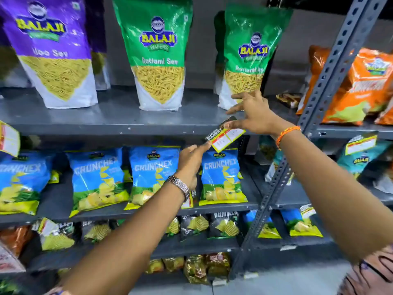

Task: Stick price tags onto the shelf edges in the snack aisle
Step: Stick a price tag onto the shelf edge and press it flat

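1. The left hand (191,160) reaches up, forefinger pressing the price tag's (225,137) lower corner, other fingers curled.
2. The right hand (253,116) pinches the tag's top against the shelf edge (127,128), remaining fingers spread.
3. I'd level the tilted tag first, then rub it flat.

A single wide-angle head camera is looking forward and slightly down, close to the grey metal shelving (119,124), with both bare forearms reaching in from the bottom edge and the slotted grey steel upright (331,67) leaning at right.
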### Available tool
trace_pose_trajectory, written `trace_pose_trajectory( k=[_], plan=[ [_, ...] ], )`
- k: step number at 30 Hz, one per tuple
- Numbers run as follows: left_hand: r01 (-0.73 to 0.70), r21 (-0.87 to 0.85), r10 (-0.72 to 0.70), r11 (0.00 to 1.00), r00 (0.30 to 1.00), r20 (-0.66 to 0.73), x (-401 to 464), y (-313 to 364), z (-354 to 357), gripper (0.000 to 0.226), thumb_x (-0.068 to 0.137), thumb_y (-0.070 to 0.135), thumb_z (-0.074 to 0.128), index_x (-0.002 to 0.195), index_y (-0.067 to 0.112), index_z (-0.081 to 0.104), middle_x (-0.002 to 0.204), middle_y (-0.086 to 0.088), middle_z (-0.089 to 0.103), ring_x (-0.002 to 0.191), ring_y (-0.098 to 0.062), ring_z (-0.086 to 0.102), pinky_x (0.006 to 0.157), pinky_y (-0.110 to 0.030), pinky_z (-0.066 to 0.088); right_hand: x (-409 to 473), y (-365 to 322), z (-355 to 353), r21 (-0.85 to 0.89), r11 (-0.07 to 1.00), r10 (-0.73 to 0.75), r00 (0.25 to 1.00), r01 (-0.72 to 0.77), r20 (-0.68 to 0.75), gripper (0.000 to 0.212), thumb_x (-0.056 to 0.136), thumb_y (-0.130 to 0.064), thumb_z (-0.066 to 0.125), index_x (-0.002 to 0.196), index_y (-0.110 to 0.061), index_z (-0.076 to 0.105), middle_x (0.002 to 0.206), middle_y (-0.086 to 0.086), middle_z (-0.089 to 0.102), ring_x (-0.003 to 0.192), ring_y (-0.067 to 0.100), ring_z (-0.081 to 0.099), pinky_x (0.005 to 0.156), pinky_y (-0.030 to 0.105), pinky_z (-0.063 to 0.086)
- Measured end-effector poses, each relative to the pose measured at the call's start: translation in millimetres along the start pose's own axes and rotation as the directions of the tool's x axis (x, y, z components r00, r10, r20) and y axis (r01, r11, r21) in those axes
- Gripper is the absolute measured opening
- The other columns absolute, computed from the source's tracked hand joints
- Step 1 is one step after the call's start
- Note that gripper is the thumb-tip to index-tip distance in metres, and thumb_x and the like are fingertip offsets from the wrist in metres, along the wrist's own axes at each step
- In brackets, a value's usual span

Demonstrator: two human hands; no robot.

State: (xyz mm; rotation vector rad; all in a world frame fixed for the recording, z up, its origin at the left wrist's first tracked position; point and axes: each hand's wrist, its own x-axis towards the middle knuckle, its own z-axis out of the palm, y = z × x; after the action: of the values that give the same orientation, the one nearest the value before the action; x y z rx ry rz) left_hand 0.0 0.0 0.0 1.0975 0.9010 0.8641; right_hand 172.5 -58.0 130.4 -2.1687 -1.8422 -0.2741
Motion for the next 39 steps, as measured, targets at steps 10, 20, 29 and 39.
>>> trace_pose_trajectory(
  k=[10,20,29,39],
  plan=[
    [-0.161,-0.086,0.117,0.983,0.918,-0.379,10,-9,33,0.028,0.08,0.042,0.083,0.094,0.018,0.082,0.069,0.014,0.073,0.07,-0.003,0.066,0.054,-0.006,0.043,1,12,21,0.069,0.995,-0.061,0.98,0.075,-0.19,0.017,0.078,-0.038,0.084,0.087,-0.024,0.081,0.141,-0.003,0.054,0.134,0.031,0.031,0.108,0.045,0.025],
    [-0.212,0.729,0.674,0.651,0.604,-0.426,-4,12,24,0.028,0.076,0.065,0.074,0.083,0.038,0.079,0.094,0.015,0.041,0.103,-0.025,0.045,0.083,-0.038,0.04,-31,1,58,0.218,0.964,0.226,0.898,-0.151,-0.378,0.012,0.079,-0.038,0.079,0.074,-0.027,0.077,0.15,-0.006,0.04,0.132,0.035,0.025,0.101,0.051,0.023],
    [-0.085,0.883,0.729,0.461,0.603,-0.323,0,34,17,0.03,0.074,0.066,0.075,0.081,0.037,0.078,0.101,0.008,0.05,0.109,-0.029,0.046,0.089,-0.044,0.044,-35,-8,70,0.259,0.927,0.364,0.822,-0.272,-0.439,0.017,0.075,-0.043,0.075,0.067,-0.028,0.074,0.152,-0.005,0.038,0.131,0.037,0.027,0.093,0.049,0.023],
    [-0.105,0.941,0.832,0.321,0.507,-0.227,2,38,-2,0.039,0.071,0.068,0.073,0.094,0.037,0.068,0.115,0.006,0.053,0.112,-0.029,0.046,0.084,-0.036,0.031,-37,10,48,0.275,0.867,0.497,0.761,-0.415,-0.418,0.029,0.062,-0.055,0.087,0.071,-0.031,0.073,0.136,-0.003,0.05,0.129,0.033,0.031,0.09,0.049,0.026]
  ],
)
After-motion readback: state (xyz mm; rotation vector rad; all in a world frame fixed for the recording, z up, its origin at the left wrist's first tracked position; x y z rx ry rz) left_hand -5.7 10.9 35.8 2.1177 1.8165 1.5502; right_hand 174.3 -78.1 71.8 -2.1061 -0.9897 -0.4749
